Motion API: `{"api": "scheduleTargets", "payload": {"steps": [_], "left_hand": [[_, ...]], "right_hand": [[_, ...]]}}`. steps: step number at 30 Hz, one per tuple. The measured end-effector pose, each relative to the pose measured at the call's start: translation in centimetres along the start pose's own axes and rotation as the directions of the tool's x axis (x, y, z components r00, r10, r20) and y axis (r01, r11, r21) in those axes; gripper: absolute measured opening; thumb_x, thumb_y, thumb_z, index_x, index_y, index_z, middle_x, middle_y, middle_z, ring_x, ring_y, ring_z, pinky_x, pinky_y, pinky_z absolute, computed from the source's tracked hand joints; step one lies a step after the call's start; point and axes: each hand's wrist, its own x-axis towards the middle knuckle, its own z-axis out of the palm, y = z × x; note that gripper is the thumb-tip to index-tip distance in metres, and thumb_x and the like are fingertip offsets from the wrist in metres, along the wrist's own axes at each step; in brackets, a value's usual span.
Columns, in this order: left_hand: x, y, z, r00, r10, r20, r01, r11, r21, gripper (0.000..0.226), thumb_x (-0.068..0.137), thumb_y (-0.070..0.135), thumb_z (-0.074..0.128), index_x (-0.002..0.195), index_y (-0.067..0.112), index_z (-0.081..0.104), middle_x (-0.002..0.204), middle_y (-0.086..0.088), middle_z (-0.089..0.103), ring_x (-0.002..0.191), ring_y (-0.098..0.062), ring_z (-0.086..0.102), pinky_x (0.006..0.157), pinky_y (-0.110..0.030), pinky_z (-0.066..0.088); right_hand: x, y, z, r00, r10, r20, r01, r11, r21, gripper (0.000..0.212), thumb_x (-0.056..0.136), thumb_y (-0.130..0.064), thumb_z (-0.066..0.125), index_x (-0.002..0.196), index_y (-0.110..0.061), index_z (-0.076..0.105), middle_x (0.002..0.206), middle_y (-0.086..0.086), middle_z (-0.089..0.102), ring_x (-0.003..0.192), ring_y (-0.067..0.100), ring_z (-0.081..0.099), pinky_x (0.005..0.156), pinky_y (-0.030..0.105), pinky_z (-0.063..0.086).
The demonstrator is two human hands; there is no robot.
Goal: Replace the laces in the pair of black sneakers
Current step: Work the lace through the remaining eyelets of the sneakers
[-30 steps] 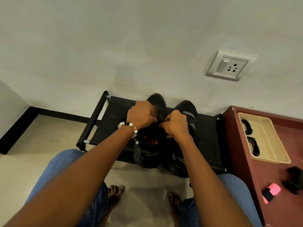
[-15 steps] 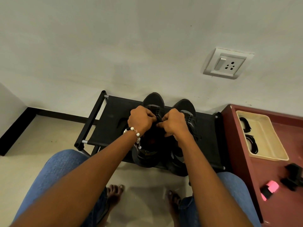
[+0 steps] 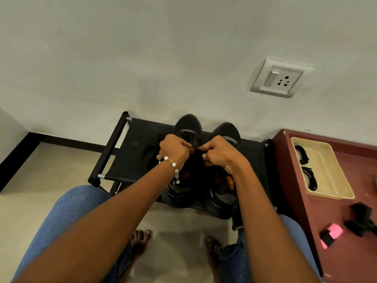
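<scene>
Seen from above, a seated person's knees in blue jeans (image 3: 67, 217) fill the bottom of the frame, with bare feet (image 3: 140, 240) on a pale floor between them. Two bare forearms reach up the middle of the frame to a low black fabric rack (image 3: 138, 139) standing against a white wall.

Two black sneakers sit side by side on the rack, toes toward the wall. The left sneaker (image 3: 188, 125) is at the center; the right sneaker (image 3: 227, 131) is just beside it, toward the right.

The left hand (image 3: 173, 149), with a bead bracelet (image 3: 172, 167) at the wrist, is curled into a fist over the left sneaker. The right hand (image 3: 218, 153) is curled the same way just to its right. Both sets of fingers pinch a black lace (image 3: 193, 142) that runs between the hands above the sneaker's eyelets.

At the right edge is a dark red worktop (image 3: 334, 221). On it lies a cream tray (image 3: 326, 166) holding coiled black laces (image 3: 311, 178), and nearer, a pink and black object (image 3: 331, 234).

In the upper right, a white socket (image 3: 280, 78) is set in the wall.
</scene>
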Motion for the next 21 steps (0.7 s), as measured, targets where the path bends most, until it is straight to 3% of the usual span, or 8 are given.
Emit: {"api": "scheduleTargets", "payload": {"steps": [5,8,12,15,18,21], "left_hand": [[-0.6,0.2,-1.1,0.998,0.050,0.041,-0.049,0.999,-0.014,0.021,0.068,0.017,0.087,0.059,0.025,0.069,0.077,0.002,0.070,0.089,-0.020,0.067,0.086,-0.041,0.055],[-0.7,0.0,-1.4,0.994,0.089,0.059,-0.088,0.996,-0.011,0.024,0.067,0.018,0.087,0.057,0.028,0.068,0.073,0.005,0.070,0.086,-0.016,0.067,0.084,-0.038,0.056],[-0.9,-0.3,-1.5,0.990,0.135,0.050,-0.136,0.991,0.010,0.028,0.063,0.021,0.089,0.052,0.030,0.065,0.069,0.010,0.068,0.085,-0.015,0.066,0.088,-0.043,0.053],[-1.1,-0.6,-1.5,0.977,0.205,0.055,-0.208,0.977,0.038,0.028,0.064,0.023,0.088,0.053,0.031,0.064,0.066,0.013,0.067,0.086,-0.012,0.065,0.093,-0.047,0.047],[-1.2,-0.9,-1.4,0.961,0.273,0.039,-0.274,0.960,0.050,0.029,0.068,0.023,0.086,0.055,0.032,0.062,0.062,0.015,0.064,0.082,-0.006,0.063,0.096,-0.049,0.042],[-1.3,-1.0,-1.4,0.938,0.345,0.013,-0.345,0.936,0.074,0.022,0.072,0.022,0.083,0.067,0.030,0.063,0.063,0.016,0.062,0.081,-0.005,0.063,0.097,-0.049,0.039]], "right_hand": [[-0.3,-0.4,0.2,0.997,0.031,-0.069,-0.023,0.992,0.121,0.026,0.092,0.002,0.055,0.108,-0.008,0.073,0.103,0.013,0.070,0.094,0.027,0.067,0.078,0.041,0.061],[-0.3,-0.7,1.1,0.975,0.033,-0.219,-0.001,0.990,0.144,0.016,0.094,-0.016,0.061,0.090,-0.010,0.074,0.090,0.009,0.070,0.086,0.025,0.068,0.074,0.042,0.061],[0.2,-0.8,2.3,0.934,0.045,-0.354,0.002,0.991,0.133,0.027,0.088,-0.030,0.069,0.064,-0.019,0.069,0.074,0.005,0.069,0.079,0.026,0.067,0.074,0.049,0.058],[0.1,-1.1,2.3,0.922,0.045,-0.384,0.011,0.989,0.144,0.024,0.088,-0.025,0.072,0.065,-0.018,0.070,0.077,0.004,0.070,0.078,0.023,0.066,0.075,0.047,0.058],[0.2,-1.2,2.2,0.930,0.007,-0.367,0.025,0.996,0.084,0.025,0.090,-0.023,0.069,0.073,-0.004,0.072,0.078,0.010,0.070,0.077,0.025,0.066,0.077,0.043,0.057],[0.4,-1.4,2.4,0.940,-0.026,-0.341,0.009,0.999,-0.053,0.035,0.095,-0.025,0.060,0.067,-0.004,0.056,0.076,0.014,0.062,0.072,0.032,0.060,0.064,0.039,0.050]]}}
